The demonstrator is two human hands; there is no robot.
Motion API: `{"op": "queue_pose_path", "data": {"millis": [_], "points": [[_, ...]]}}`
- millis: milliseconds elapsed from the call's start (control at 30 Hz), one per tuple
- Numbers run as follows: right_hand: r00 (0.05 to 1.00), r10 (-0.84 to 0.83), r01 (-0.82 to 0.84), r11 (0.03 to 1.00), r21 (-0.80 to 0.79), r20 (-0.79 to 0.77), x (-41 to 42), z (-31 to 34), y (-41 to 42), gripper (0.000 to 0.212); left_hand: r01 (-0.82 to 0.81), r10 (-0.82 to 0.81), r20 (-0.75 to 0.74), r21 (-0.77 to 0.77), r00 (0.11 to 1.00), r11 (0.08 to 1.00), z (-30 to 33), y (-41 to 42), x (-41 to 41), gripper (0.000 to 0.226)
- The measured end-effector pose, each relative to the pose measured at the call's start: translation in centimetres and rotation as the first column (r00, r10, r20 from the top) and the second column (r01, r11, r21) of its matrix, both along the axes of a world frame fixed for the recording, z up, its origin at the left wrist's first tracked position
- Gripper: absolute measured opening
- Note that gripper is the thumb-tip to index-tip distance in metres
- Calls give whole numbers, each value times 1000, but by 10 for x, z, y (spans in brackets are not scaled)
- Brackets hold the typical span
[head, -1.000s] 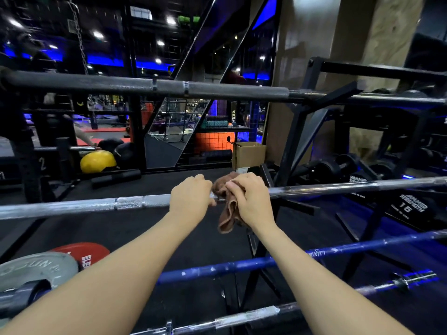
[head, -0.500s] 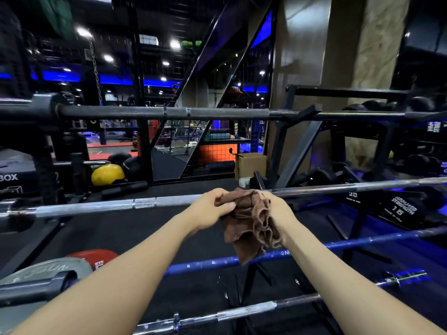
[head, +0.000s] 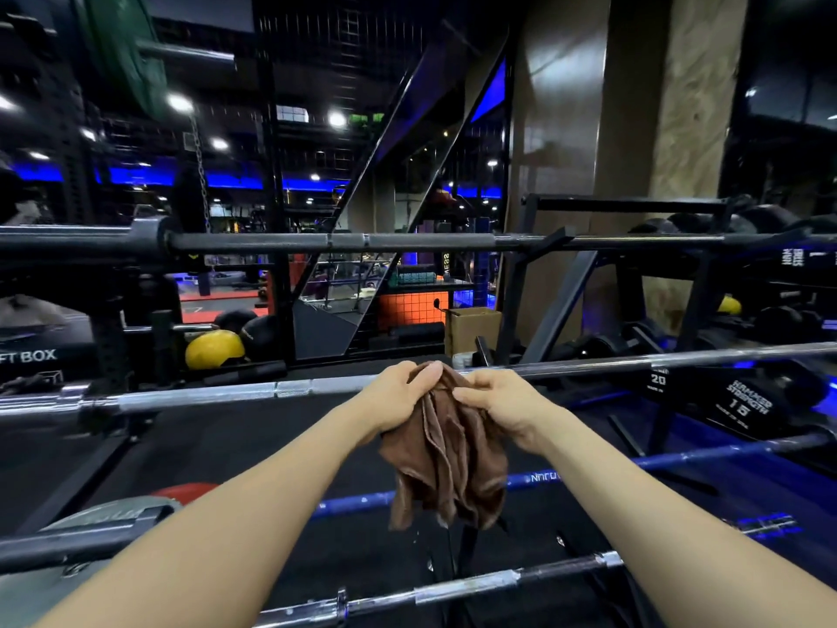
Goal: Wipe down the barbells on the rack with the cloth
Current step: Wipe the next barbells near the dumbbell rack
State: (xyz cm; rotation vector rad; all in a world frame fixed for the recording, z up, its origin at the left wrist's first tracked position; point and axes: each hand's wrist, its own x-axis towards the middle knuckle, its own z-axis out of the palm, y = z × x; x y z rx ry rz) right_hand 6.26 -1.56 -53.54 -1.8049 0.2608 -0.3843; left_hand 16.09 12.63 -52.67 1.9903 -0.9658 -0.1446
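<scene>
A brown cloth [head: 446, 451] hangs bunched between my hands, in front of the silver barbell [head: 226, 394] that crosses the middle of the rack. My left hand [head: 401, 394] grips the cloth's top left part. My right hand [head: 502, 403] pinches its top right part. Whether the cloth touches the silver bar I cannot tell. A dark barbell [head: 407, 241] lies on the rack above, a blue barbell [head: 679, 457] below, and another silver barbell [head: 453, 586] lowest and nearest me.
The black rack frame [head: 561, 305] stands to the right with dumbbells [head: 743, 401] behind it. Weight plates [head: 113, 514] sit at lower left. A yellow ball [head: 213, 349] and a cardboard box [head: 471, 326] lie on the floor beyond.
My left hand left the silver bar and took hold of the cloth. The cloth has opened out and hangs lower between both hands. The view tilted upward.
</scene>
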Motion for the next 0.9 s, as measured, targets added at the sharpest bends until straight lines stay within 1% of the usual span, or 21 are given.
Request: {"op": "queue_pose_path", "data": {"millis": [67, 133, 200, 233, 267, 300, 367, 400, 467, 533, 600, 633, 667, 700, 733, 800, 833, 867, 900], "points": [[998, -50, 49, 998, -24, -27, 2, 0, -1, 14, 29, -27, -132, 15, 991, 999, 3, 4, -1, 60], [994, -94, 92, 995, -39, -48, 3, 2, -4, 16, 106, -99, -310, 3, 945, 994, 7, 6, 2, 68], [991, -128, 127, 991, -34, -39, 4, 5, -6, 23, 149, -165, -493, -72, 854, 986, 10, 7, 3, 54], [987, -155, 154, 987, -39, -31, 4, 7, -7, 26, 162, -185, -552, -92, 813, 983, 12, 6, 5, 42], [984, -180, 179, 983, -33, -19, 5, 7, -8, 28, 199, -209, -582, -83, 786, 977, 14, 6, 3, 30], [980, -198, 198, 980, -4, -8, 5, 6, -10, 31, 246, -229, -578, -50, 783, 968, 15, 5, 4, 21], [977, -211, 210, 975, 72, 15, 4, 4, -13, 36, 315, -253, -501, 42, 828, 948, 15, 1, 7, 8], [980, -201, 200, 976, 87, 4, 2, 4, -14, 38, 320, -248, -453, 88, 857, 944, 15, -2, 7, 10], [979, -202, 202, 973, 115, -14, -5, 7, -16, 41, 270, -199, -384, 141, 901, 953, 14, -8, 8, 15], [984, -172, 177, 973, 145, -44, -14, 6, -14, 34, 201, -149, -326, 132, 933, 971, 14, -17, 8, 21], [992, -81, 99, 976, 194, -99, -20, 1, -12, 24, 165, -124, -273, 132, 954, 977, 14, -24, 9, 27], [992, -59, 84, 971, 223, -116, -22, -2, -12, 20, 156, -118, -260, 131, 958, 979, 15, -26, 10, 26], [990, -82, 106, 967, 232, -111, -22, -5, -14, 18, 147, -109, -267, 126, 958, 981, 16, -27, 11, 23], [984, -157, 172, 961, 215, -82, -20, -6, -17, 17, 136, -98, -283, 118, 954, 984, 19, -26, 12, 20], [962, -271, 273, 950, 150, -32, -16, -8, -24, 16, 128, -90, -303, 110, 949, 986, 21, -26, 14, 19], [863, -489, 496, 867, -33, 127, -12, -11, -34, 19, 129, -76, -310, 153, 948, 980, 22, -28, 18, 22], [834, -519, 543, 833, -112, 187, -11, -11, -36, 21, 129, -69, -292, 190, 954, 973, 22, -29, 19, 24], [852, -480, 516, 838, -180, 210, -10, -12, -36, 23, 117, -55, -264, 223, 963, 968, 19, -31, 19, 26], [894, -404, 442, 867, -229, 196, -8, -14, -35, 22, 95, -37, -235, 240, 971, 966, 16, -33, 19, 29]]}}
